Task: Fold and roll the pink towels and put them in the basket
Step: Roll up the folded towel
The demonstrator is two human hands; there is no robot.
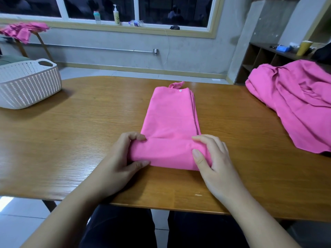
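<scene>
A pink towel (171,115) lies folded into a long narrow strip in the middle of the wooden table (89,126). Its near end is rolled into a thick roll. My left hand (123,154) grips the roll's left end, fingers curled over the top and thumb underneath. On the roll's right end, my right hand (213,158) has its fingers curled over the cloth. A small loop and a snap button show at the strip's far end. A white woven basket (26,85) stands at the table's far left.
A heap of unfolded pink towels (295,102) covers the table's right side. More pink cloth (23,31) lies on a stand at the far left. Bottles stand on the window sill, and wooden shelving (265,58) is at the back right.
</scene>
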